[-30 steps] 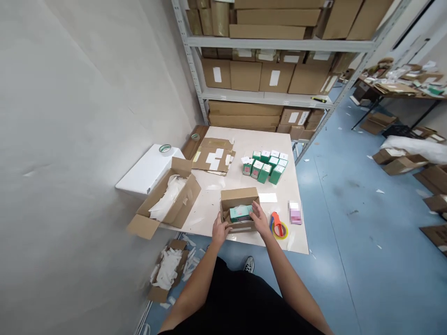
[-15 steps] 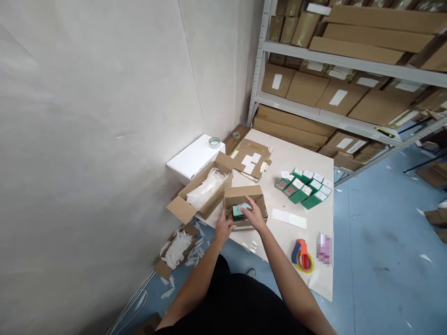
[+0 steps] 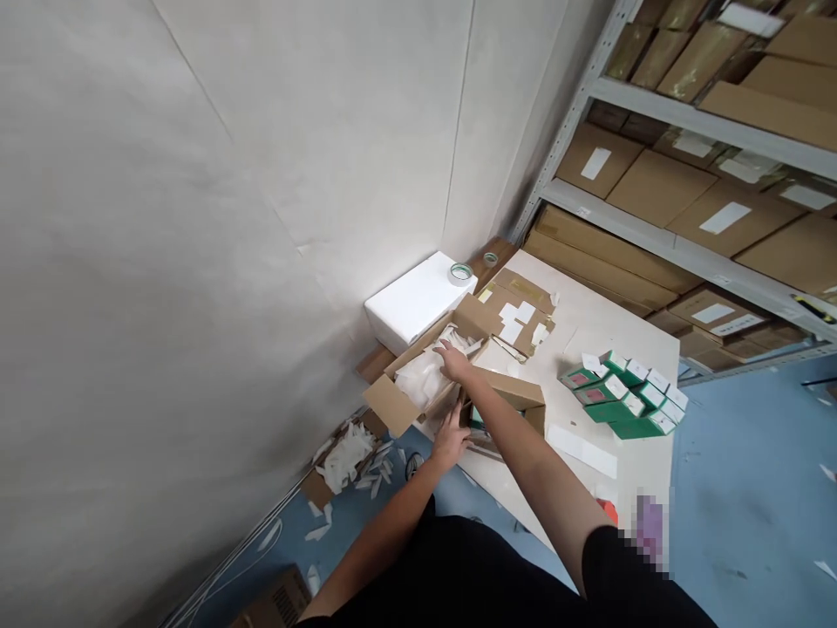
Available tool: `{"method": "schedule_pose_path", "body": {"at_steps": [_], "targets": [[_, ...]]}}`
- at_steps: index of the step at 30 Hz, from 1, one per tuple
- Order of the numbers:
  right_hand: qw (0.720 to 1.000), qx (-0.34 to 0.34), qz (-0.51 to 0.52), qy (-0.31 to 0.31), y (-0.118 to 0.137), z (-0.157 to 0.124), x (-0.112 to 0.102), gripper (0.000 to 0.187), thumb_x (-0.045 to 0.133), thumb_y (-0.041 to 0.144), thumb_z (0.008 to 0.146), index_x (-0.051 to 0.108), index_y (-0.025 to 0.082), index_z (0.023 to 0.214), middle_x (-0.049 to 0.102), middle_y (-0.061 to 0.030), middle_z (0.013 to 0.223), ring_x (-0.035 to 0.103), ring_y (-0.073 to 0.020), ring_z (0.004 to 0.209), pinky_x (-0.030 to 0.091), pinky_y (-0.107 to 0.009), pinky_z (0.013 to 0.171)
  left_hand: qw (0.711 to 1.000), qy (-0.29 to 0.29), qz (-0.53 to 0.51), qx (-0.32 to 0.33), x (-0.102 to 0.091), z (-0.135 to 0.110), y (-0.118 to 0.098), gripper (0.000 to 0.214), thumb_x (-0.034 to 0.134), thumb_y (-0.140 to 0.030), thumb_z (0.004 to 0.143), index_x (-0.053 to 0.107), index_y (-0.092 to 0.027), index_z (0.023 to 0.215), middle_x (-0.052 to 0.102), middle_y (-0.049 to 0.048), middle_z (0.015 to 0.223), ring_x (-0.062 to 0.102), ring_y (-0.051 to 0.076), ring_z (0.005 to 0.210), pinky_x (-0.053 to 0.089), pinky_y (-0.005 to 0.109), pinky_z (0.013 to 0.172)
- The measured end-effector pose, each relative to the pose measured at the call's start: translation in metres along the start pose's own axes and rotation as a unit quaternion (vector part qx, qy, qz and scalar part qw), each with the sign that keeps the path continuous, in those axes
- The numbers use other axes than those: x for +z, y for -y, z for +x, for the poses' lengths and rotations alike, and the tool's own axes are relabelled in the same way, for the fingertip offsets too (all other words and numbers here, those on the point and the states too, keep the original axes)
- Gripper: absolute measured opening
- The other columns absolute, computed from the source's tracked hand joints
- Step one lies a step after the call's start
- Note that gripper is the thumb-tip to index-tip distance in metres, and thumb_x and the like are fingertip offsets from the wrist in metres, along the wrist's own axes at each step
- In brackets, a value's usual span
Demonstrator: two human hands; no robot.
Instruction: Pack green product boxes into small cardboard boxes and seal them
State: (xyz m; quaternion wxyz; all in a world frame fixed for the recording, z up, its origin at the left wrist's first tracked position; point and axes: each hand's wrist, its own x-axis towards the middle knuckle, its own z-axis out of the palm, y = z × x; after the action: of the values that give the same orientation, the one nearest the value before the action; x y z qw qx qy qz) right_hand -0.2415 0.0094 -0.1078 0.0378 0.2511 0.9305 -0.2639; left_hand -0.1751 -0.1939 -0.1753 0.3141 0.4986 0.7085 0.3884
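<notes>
My left hand (image 3: 451, 440) grips the left wall of a small open cardboard box (image 3: 533, 394) at the table's near edge. Part of a green and white item (image 3: 480, 417) shows inside that box, mostly hidden by my right forearm. My right hand (image 3: 456, 362) is over a larger open cardboard box (image 3: 400, 403) to the left, its fingers stretched out and touching the white packing material (image 3: 422, 377) in it. Nothing is visibly lifted in the right hand.
Several green boxes with white flaps (image 3: 631, 397) stand on the white table (image 3: 588, 323). Flattened cardboard (image 3: 523, 292) lies behind. A tape roll (image 3: 459, 274) rests on a white box (image 3: 415, 301). Shelves of cartons (image 3: 680, 187) rise at the back; a scrap-filled box (image 3: 346, 458) is on the floor.
My right hand has left the green item in the small box and moved left to the packing material in the larger box. My left hand stays at the small box. The view has turned left.
</notes>
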Motion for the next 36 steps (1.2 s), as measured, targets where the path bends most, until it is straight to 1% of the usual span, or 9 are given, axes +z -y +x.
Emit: {"method": "schedule_pose_path", "body": {"at_steps": [3,6,11,15,19,23,29,33,36], "targets": [[0.999,-0.001,-0.02,0.042,0.002,0.026,0.012,0.075,0.067,0.001,0.072,0.064,0.027,0.142,0.038,-0.0094,0.168,0.066,-0.0321,0.124,0.051,-0.041,0.106,1.0,0.015,-0.011,-0.002,-0.014,0.005,0.005,0.01,0.072,-0.03,0.086,0.081,-0.025,0.085,0.043,0.0005,0.165,0.029,0.038,0.155,0.028,0.058,0.127],[0.998,0.021,-0.019,0.057,0.002,0.039,0.02,0.073,0.072,0.006,0.072,0.066,0.029,0.141,0.051,-0.0124,0.159,0.068,-0.0323,0.119,0.052,-0.04,0.101,0.999,0.021,-0.017,0.019,-0.022,0.008,0.011,0.013,0.069,-0.031,0.089,0.081,-0.026,0.092,0.04,0.0,0.167,0.03,0.036,0.156,0.027,0.057,0.128],[0.992,0.035,-0.067,0.097,0.005,0.039,0.023,0.048,0.071,0.01,0.072,0.08,0.022,0.118,0.075,-0.0135,0.123,0.068,-0.0334,0.116,0.05,-0.038,0.1,0.999,0.037,0.007,0.034,-0.023,0.007,0.023,0.014,0.071,-0.024,0.087,0.082,-0.025,0.096,0.036,-0.0012,0.17,0.027,0.035,0.157,0.026,0.054,0.129],[0.993,0.043,-0.078,0.079,0.01,0.032,0.015,0.027,0.068,0.013,0.08,0.082,0.019,0.101,0.077,-0.0134,0.114,0.068,-0.0309,0.111,0.048,-0.035,0.098,0.998,0.05,0.018,0.033,-0.02,0.005,0.026,0.011,0.074,-0.017,0.081,0.082,-0.023,0.086,0.033,-0.0013,0.171,0.026,0.036,0.157,0.025,0.054,0.129],[0.996,0.049,-0.074,0.03,0.011,0.015,-0.003,0.021,0.061,0.018,0.091,0.079,0.02,0.101,0.075,-0.011,0.114,0.066,-0.0262,0.106,0.047,-0.032,0.093,0.998,0.055,0.015,0.029,-0.016,0.007,0.023,0.009,0.076,-0.016,0.08,0.081,-0.022,0.085,0.032,0.0004,0.171,0.028,0.038,0.156,0.026,0.056,0.128],[0.992,0.047,-0.006,-0.115,0.002,-0.017,-0.023,0.024,0.052,0.02,0.098,0.076,0.021,0.1,0.072,-0.0102,0.109,0.064,-0.0245,0.102,0.048,-0.032,0.091,0.998,0.062,0.011,0.025,-0.011,0.012,0.017,0.008,0.076,-0.021,0.081,0.082,-0.023,0.087,0.035,0.0023,0.17,0.03,0.041,0.154,0.027,0.06,0.126],[0.947,0.022,0.115,-0.298,-0.032,-0.088,-0.048,0.018,0.053,0.024,0.094,0.07,0.021,0.094,0.073,-0.0096,0.11,0.066,-0.0232,0.096,0.052,-0.033,0.087,0.994,0.073,0.073,0.03,0.005,0.023,0.005,0.008,0.075,-0.024,0.083,0.081,-0.021,0.087,0.035,0.0046,0.17,0.041,0.039,0.148,0.038,0.057,0.12],[0.918,0.137,0.109,-0.356,-0.067,-0.16,-0.061,0.017,0.058,0.032,0.093,0.069,0.021,0.098,0.073,-0.0065,0.091,0.065,-0.0214,0.077,0.05,-0.03,0.075,0.989,0.079,0.113,0.059,0.026,0.033,-0.006,0.003,0.076,-0.019,0.084,0.079,-0.019,0.082,0.023,0.0054,0.175,0.044,0.039,0.146,0.042,0.056,0.117],[0.888,0.23,0.094,-0.387,-0.094,-0.22,-0.063,0.02,0.058,0.034,0.093,0.068,0.022,0.106,0.075,-0.0056,0.094,0.066,-0.0211,0.075,0.049,-0.03,0.072,0.984,0.094,0.126,0.079,0.047,0.039,-0.014,0.004,0.077,-0.015,0.083,0.077,-0.019,0.081,0.018,0.0046,0.176,0.042,0.038,0.148,0.042,0.055,0.118]]}}
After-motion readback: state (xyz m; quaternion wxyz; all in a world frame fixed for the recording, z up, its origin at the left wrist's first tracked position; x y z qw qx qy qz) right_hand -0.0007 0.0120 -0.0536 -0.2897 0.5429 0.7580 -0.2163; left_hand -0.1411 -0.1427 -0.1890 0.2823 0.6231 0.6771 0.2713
